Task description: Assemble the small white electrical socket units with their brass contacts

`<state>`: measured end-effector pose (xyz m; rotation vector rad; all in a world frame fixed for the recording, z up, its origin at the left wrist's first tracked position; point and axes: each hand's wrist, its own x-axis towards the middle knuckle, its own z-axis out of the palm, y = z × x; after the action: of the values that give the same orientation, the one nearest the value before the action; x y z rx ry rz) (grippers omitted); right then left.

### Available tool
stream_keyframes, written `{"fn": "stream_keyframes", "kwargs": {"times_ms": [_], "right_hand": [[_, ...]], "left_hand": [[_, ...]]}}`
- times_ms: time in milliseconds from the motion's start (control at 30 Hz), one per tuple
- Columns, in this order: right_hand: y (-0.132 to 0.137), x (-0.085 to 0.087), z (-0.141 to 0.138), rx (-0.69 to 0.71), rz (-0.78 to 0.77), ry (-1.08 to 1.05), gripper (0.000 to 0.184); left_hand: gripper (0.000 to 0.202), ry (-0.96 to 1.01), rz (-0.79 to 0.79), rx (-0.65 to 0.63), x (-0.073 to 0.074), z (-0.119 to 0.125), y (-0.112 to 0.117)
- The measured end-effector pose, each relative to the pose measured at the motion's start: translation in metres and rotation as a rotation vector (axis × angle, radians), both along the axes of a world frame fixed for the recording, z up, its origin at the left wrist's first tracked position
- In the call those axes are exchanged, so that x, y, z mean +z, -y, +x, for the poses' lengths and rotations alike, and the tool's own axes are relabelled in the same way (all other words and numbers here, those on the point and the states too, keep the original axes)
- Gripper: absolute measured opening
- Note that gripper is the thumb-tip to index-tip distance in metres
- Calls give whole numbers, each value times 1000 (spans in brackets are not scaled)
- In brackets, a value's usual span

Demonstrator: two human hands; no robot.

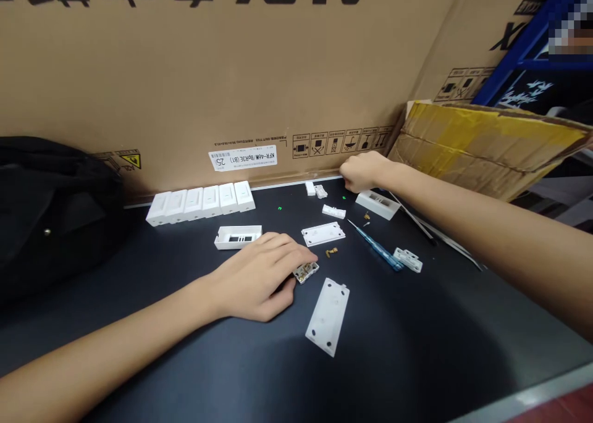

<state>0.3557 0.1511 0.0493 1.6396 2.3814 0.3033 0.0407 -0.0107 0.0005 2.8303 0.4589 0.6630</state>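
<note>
My left hand (264, 278) is closed on a small white switch base with brass parts inside (306, 272), holding it at the table. At the back, beside the big carton, my right hand (362, 171) has its fingers curled together. What they hold, if anything, is hidden. Just below it lies a white switch housing (383, 207). A brass contact (332, 252) lies right of the left hand, and a smaller brass piece (367, 215) is below the right hand. White back plates (328, 318) and a blue screwdriver (377, 246) lie between the hands.
Several assembled white switches (201, 202) stand in a row at the back left. Another white housing (227, 238) sits behind my left hand. A black bag (55, 213) is at the left. A large carton (259, 77) walls off the back; an open box (486, 145) stands right.
</note>
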Motion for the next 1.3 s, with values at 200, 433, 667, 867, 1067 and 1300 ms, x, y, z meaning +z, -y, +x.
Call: {"fn": "stream_keyframes", "kwargs": {"times_ms": [200,433,667,867,1067,1300], "right_hand": [[33,27,-9,-76,-13,122,30],[107,62,-12,7,50,-37,11],[257,35,-41,266,-78,-351,5],[301,2,-75,442,-154,-524,9],[253,-21,-80,439,-191,-694,8],[193,-25,-95,351,-163,-785,14]], "left_hand": [[29,-30,58,62,2,-7,8],[23,-86,44,175,2,-31,34],[19,-114,76,255,11,-57,79],[15,-112,61,258,10,-61,93],[15,-65,-3,275,4,-62,91],[9,-39,-38,201,2,-51,82]]}}
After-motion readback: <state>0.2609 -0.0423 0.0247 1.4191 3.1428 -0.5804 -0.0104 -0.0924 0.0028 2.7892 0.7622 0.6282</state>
